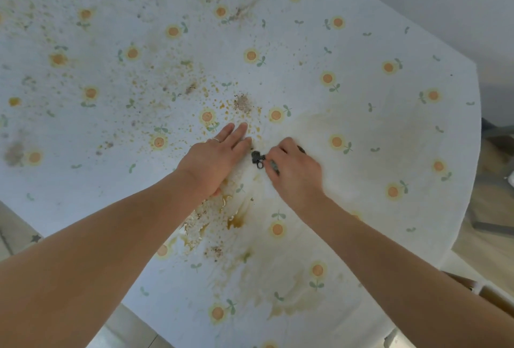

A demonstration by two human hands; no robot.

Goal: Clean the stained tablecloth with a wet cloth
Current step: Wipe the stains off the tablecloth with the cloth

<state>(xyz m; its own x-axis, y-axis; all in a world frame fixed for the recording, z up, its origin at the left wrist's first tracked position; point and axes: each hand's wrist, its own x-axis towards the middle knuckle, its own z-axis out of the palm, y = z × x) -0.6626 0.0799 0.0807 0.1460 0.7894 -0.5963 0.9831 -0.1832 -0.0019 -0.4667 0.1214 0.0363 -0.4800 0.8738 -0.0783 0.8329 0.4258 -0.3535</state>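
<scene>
A pale blue tablecloth [361, 42] printed with small sunflowers covers the table. Orange specks and grey-brown crumbs [242, 103] are scattered over its left and middle. Brown liquid stains [236, 221] lie just below my hands, and a faint yellowish smear [375, 131] spreads to the right. A white cloth [250, 178] with a small dark print lies bunched at the centre. My right hand [294, 169] has its fingers curled on the cloth. My left hand [214, 158] rests flat beside it, fingers straight, its thumb side on the cloth's edge.
The table's edge runs down the right side, with wooden floor and a grey frame [495, 225] beyond it. A wooden chair part [472, 283] shows at the lower right. Pale floor tiles [125, 328] appear below the near edge.
</scene>
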